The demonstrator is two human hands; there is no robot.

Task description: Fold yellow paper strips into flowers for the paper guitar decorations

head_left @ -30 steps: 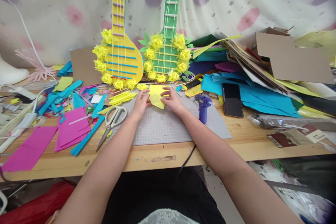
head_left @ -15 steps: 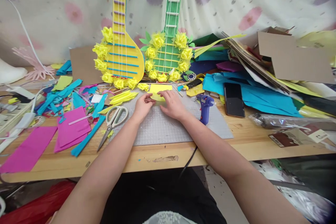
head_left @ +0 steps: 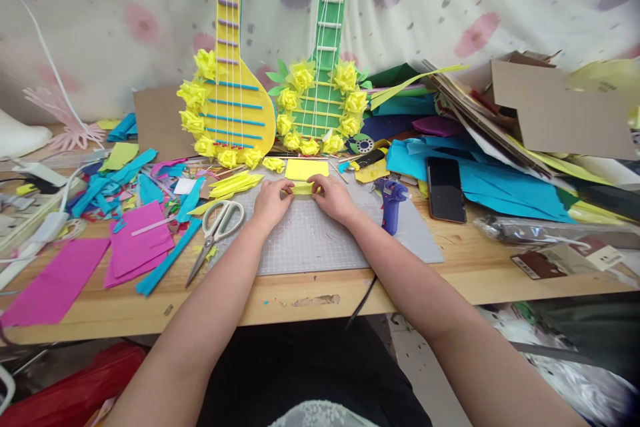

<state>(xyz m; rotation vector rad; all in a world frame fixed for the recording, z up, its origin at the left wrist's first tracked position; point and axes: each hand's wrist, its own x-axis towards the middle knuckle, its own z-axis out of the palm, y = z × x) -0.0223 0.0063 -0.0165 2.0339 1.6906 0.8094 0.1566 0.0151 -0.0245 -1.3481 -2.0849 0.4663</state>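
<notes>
A small strip of yellow paper point(head_left: 303, 189) is stretched level between my two hands, above the grey cutting mat point(head_left: 310, 250). My left hand point(head_left: 273, 202) pinches its left end, and my right hand point(head_left: 334, 197) pinches the right end. Just behind it lies another flat yellow paper piece point(head_left: 307, 168). A blue glue gun point(head_left: 393, 203) stands on the mat to the right of my right hand. Left of my left hand rest open-bladed scissors point(head_left: 216, 233) with pale handles. Folded yellow strips point(head_left: 234, 185) lie beyond the scissors.
Two paper-craft instruments, one yellow point(head_left: 240, 103) and one green point(head_left: 325, 90), lean at the back with yellow paper flowers. Magenta sheets point(head_left: 140, 243) and blue scraps cover the left. A phone point(head_left: 446, 190), blue paper point(head_left: 505, 180) and cardboard point(head_left: 565, 107) fill the right.
My right hand's fingers have closed from a looser spread to a pinch on the right end. The yellow paper now looks narrower and straighter between my hands.
</notes>
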